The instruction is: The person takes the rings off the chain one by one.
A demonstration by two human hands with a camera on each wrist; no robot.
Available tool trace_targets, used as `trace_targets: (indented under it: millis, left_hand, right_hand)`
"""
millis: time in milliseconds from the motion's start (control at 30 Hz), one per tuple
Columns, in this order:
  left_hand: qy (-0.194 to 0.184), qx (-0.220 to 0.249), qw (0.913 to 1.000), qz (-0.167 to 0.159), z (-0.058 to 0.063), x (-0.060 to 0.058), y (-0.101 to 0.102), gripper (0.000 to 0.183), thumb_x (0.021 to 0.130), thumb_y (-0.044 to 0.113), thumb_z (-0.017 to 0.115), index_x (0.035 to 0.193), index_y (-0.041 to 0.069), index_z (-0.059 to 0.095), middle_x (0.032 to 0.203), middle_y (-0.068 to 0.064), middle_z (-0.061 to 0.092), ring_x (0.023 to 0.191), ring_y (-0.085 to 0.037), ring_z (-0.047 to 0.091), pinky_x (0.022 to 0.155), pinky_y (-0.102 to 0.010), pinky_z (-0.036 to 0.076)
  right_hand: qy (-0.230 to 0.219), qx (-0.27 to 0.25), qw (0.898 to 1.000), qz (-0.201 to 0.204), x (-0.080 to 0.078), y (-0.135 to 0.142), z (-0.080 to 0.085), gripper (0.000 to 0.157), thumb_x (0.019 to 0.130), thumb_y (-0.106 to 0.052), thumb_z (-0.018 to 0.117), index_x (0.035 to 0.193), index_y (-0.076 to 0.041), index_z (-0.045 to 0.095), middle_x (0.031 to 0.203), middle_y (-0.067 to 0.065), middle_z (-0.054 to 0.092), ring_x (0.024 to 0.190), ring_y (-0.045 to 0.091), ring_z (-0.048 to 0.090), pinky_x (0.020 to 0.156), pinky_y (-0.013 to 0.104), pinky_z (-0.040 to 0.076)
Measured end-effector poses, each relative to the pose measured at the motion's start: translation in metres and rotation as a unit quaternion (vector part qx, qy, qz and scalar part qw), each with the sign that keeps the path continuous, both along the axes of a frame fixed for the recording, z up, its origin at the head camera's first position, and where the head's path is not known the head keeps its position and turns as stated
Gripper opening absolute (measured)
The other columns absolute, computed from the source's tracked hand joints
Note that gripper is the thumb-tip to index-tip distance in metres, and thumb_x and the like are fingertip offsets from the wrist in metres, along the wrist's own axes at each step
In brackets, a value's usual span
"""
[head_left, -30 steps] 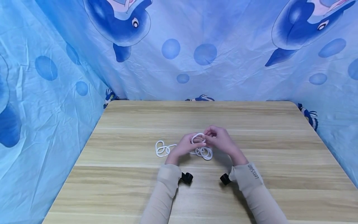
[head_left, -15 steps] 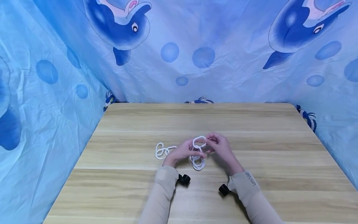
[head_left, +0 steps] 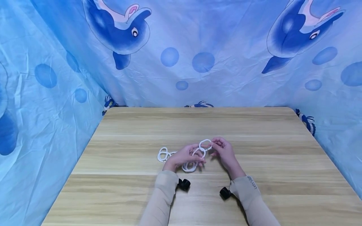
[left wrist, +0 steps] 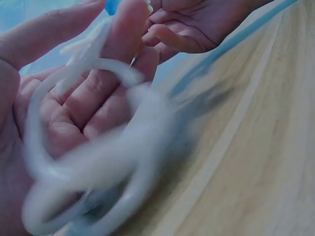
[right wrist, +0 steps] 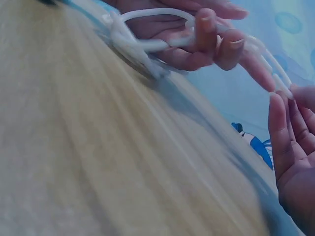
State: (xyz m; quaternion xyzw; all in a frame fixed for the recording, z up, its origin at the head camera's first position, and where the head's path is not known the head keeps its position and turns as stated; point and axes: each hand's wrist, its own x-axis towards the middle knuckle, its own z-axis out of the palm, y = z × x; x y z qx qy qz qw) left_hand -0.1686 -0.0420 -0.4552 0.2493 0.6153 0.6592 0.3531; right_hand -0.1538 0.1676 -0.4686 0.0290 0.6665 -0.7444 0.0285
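A chain of white, rounded plastic links runs through both hands. My right hand (head_left: pixel 225 153) pinches the end link (head_left: pixel 205 140) between thumb and fingers, seen also in the right wrist view (right wrist: pixel 280 69). My left hand (head_left: pixel 183 156) holds the neighbouring part of the chain, with a link (head_left: pixel 194 152) lying across its fingers. In the left wrist view, blurred links (left wrist: pixel 37 147) hang over the left palm. More bunched links (head_left: pixel 189 170) show just below the left hand. The chain's other end (head_left: pixel 159 156) lies on the table left of that hand; the left hand hides the stretch between.
A wood-grain table (head_left: pixel 118 194) lies under the hands. Behind it and at the sides hangs a blue curtain (head_left: pixel 192 31) printed with dolphins and bubbles. Small black cameras (head_left: pixel 185 185) are worn at both wrists.
The end link has shifted slightly right with the right hand, and more chain shows stretched between the hands. The bunched links have moved left beneath the left hand. The head view has tilted up slightly.
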Motion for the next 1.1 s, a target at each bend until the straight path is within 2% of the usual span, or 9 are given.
trace_targets:
  millis: [100,167,333,433,600,800,933,1100]
  left_hand:
    - [0.01,-0.006,0.9999,0.0,-0.0012,-0.0018,0.0003,0.037,0.09,-0.003,0.061,0.125,-0.005,0.048,0.083,0.003,0.071,0.075,-0.012,0.07,0.075,-0.02,0.058]
    - [0.016,-0.011,0.9998,0.006,-0.0022,-0.0026,-0.0004,0.032,0.09,-0.002,0.062,0.119,-0.005,0.05,0.083,0.003,0.071,0.075,-0.012,0.07,0.076,-0.02,0.058]
    - [0.036,-0.021,0.9988,0.025,-0.003,-0.0039,-0.0008,0.042,0.09,0.001,0.063,0.128,-0.006,0.048,0.084,0.005,0.071,0.076,-0.01,0.069,0.077,-0.019,0.057]
    - [0.044,-0.028,0.9977,0.043,-0.003,-0.0039,-0.0014,0.047,0.091,0.003,0.063,0.134,-0.006,0.046,0.084,0.006,0.07,0.077,-0.009,0.069,0.076,-0.019,0.057]
    - [0.041,-0.025,0.9952,0.086,-0.0027,-0.0041,-0.0036,0.049,0.091,0.003,0.062,0.137,-0.006,0.045,0.089,-0.002,0.072,0.079,-0.012,0.07,0.08,-0.023,0.058]
    - [0.056,-0.028,0.9848,0.162,-0.0024,-0.0057,-0.0029,0.046,0.09,0.001,0.064,0.134,-0.003,0.05,0.092,-0.015,0.073,0.079,-0.013,0.071,0.082,-0.026,0.059]
    - [0.058,-0.027,0.9752,0.212,-0.0026,-0.0071,-0.0006,0.048,0.088,0.002,0.065,0.134,0.0,0.05,0.094,-0.015,0.073,0.078,-0.011,0.07,0.083,-0.028,0.059]
    - [0.049,-0.013,0.9661,0.253,-0.0023,-0.0095,0.0021,0.048,0.089,-0.001,0.064,0.134,-0.001,0.048,0.089,-0.013,0.073,0.073,-0.009,0.069,0.082,-0.026,0.059]
  right_hand:
    - [0.003,-0.024,1.0,-0.018,-0.0004,0.0017,-0.0008,0.01,0.092,-0.004,0.062,0.101,-0.008,0.06,0.083,-0.006,0.067,0.072,0.007,0.062,0.055,0.02,0.057]
    - [0.007,-0.032,0.999,-0.02,-0.0002,0.0014,-0.0014,0.015,0.092,-0.004,0.062,0.107,-0.005,0.06,0.085,-0.006,0.066,0.073,0.006,0.062,0.055,0.02,0.057]
    - [0.01,-0.022,1.0,-0.02,-0.0001,0.003,-0.0023,0.03,0.095,-0.005,0.058,0.123,0.005,0.056,0.089,-0.004,0.065,0.078,0.006,0.062,0.058,0.021,0.059]
    - [0.001,-0.013,1.0,-0.023,-0.0006,0.0044,-0.003,0.034,0.096,-0.006,0.056,0.127,0.008,0.053,0.09,-0.003,0.066,0.08,0.006,0.063,0.06,0.021,0.059]
    - [-0.015,-0.015,0.999,-0.025,-0.0008,0.0043,-0.002,0.037,0.097,-0.007,0.054,0.13,0.008,0.051,0.094,0.001,0.065,0.081,0.006,0.062,0.061,0.022,0.059]
    - [-0.014,-0.03,0.999,-0.029,-0.0008,0.0042,-0.0008,0.03,0.097,-0.005,0.052,0.124,0.008,0.052,0.094,0.002,0.062,0.08,0.006,0.06,0.061,0.022,0.06]
    - [-0.009,-0.036,0.999,-0.03,-0.0005,0.0044,-0.0008,0.016,0.096,-0.003,0.053,0.111,0.001,0.055,0.092,0.0,0.063,0.081,0.009,0.061,0.06,0.024,0.06]
    - [-0.012,-0.038,0.999,-0.031,-0.0014,0.0041,-0.0008,0.006,0.094,-0.002,0.056,0.099,-0.006,0.057,0.086,-0.007,0.065,0.08,0.011,0.064,0.06,0.024,0.06]
